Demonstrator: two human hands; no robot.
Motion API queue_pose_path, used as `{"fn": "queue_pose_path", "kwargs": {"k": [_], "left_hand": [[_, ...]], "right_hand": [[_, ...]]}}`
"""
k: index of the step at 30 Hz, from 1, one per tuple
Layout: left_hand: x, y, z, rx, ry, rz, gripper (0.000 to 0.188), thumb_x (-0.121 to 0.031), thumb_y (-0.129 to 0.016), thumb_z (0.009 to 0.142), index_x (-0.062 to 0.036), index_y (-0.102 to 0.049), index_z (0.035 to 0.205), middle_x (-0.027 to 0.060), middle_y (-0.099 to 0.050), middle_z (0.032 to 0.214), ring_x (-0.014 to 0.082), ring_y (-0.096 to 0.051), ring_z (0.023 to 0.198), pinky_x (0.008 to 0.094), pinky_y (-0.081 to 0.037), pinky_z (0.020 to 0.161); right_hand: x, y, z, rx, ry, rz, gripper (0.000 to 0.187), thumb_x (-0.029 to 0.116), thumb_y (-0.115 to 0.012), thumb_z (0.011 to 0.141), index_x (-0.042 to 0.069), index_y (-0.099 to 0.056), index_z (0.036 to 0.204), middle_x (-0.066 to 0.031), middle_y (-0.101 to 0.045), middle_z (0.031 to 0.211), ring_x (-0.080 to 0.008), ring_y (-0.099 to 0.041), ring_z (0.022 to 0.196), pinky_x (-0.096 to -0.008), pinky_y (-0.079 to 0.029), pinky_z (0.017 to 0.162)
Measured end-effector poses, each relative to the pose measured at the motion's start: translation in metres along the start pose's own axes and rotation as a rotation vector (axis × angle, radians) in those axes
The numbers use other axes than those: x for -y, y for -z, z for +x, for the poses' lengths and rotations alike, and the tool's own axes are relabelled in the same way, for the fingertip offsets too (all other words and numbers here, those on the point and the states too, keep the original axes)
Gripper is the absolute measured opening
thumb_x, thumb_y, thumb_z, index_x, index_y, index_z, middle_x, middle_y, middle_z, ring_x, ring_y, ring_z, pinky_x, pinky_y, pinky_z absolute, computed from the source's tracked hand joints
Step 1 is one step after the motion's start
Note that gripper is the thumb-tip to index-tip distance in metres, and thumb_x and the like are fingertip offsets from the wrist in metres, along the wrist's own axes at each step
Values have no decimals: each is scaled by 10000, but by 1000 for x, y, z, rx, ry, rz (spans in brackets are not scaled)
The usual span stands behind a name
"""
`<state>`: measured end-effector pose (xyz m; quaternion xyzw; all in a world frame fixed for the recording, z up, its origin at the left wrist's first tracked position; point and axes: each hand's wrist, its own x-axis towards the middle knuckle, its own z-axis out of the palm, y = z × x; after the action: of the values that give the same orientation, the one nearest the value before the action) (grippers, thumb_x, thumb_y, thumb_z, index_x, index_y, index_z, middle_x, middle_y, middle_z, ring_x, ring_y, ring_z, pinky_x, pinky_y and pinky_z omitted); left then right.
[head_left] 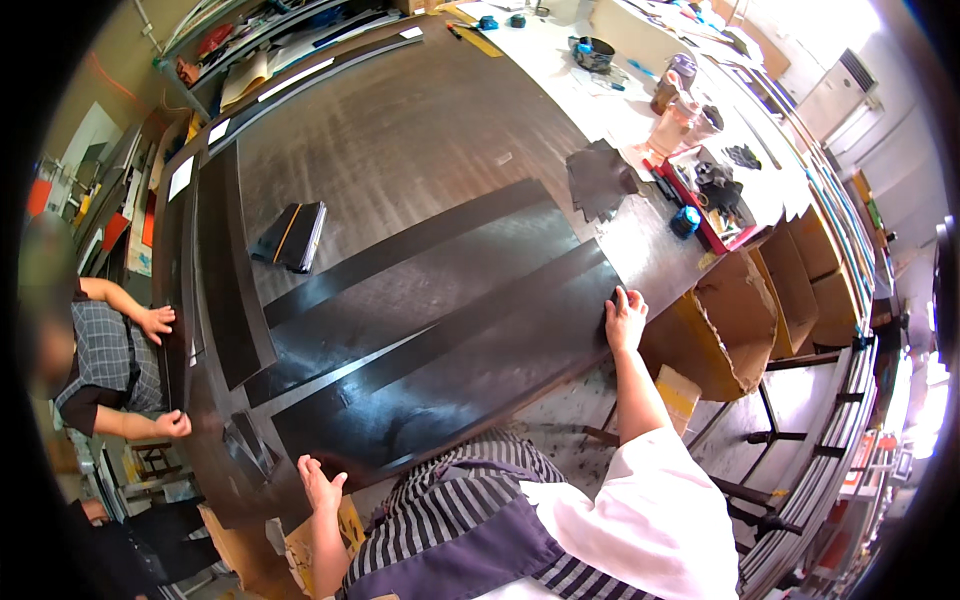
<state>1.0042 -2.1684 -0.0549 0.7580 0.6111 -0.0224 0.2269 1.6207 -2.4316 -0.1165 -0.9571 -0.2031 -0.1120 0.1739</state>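
Observation:
A large glossy black sheet (480, 335) lies along the near side of the dark table, and a second black sheet (430, 250) lies just beyond it. My right hand (627, 320) is at the near sheet's right end, fingers bent around something small and dark at its edge. What that is, I cannot make out. My left hand (322, 487) is by the table's front edge near the sheet's left end, fingers apart and nothing in them. Small black offcuts (248, 445) lie to the left of the sheet.
A co-worker (115, 345) stands at the table's left end, hands by long black strips (235, 270). A stack of dark pieces (290, 237) sits mid-table. Black scraps (600, 180), a red tray (715, 205) and a blue tape (685, 222) are at right, above cardboard boxes (715, 325).

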Motion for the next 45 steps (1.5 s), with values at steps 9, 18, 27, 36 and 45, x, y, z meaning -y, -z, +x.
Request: {"fn": "queue_pose_path", "kwargs": {"k": [9, 18, 27, 36, 45], "left_hand": [[1, 3, -5, -83, -54, 3, 615, -216, -824, 615, 22, -543, 1109, 168, -387, 1361, 344, -388, 1270, 392, -367, 1056], [41, -6, 9, -168, -85, -295, 344, -209, -779, 716, -57, -632, 988, 129, -511, 1234, 325, -463, 1181, 395, -385, 1025], [159, 54, 20, -796, 136, -510, 333, -17, -690, 742, -67, -605, 1060, 123, -560, 1067, 271, -559, 974, 330, -499, 774], [236, 68, 78, -371, 423, -169, 543, -340, -762, 747, 72, -595, 1059, 272, -563, 1073, 401, -564, 1017, 428, -466, 904], [188, 79, 88, -325, 455, -245, 577, -305, -818, 671, 84, -595, 1033, 239, -494, 1145, 391, -506, 1079, 431, -461, 896]], "right_hand": [[0, -1, 0, -73, 109, -20, 356, 216, -688, 807, 159, -625, 1153, -132, -554, 1174, -338, -498, 1068, -432, -443, 900], [-85, -46, 78, 227, -38, 40, 486, 244, -625, 851, -5, -525, 1256, -259, -588, 1168, -384, -577, 1080, -431, -463, 916], [242, -33, -124, 504, 351, 460, 396, 79, -643, 819, 89, -584, 1211, -123, -646, 1069, -265, -649, 918, -378, -524, 810], [542, 5, -360, 1293, 666, 900, 529, 90, -637, 827, -18, -464, 1315, -204, -589, 1219, -291, -596, 1103, -362, -492, 915], [618, -51, -418, 1464, 198, 864, 584, 77, -622, 824, -110, -400, 1330, -180, -601, 1206, -213, -613, 1013, -310, -483, 867]]}}
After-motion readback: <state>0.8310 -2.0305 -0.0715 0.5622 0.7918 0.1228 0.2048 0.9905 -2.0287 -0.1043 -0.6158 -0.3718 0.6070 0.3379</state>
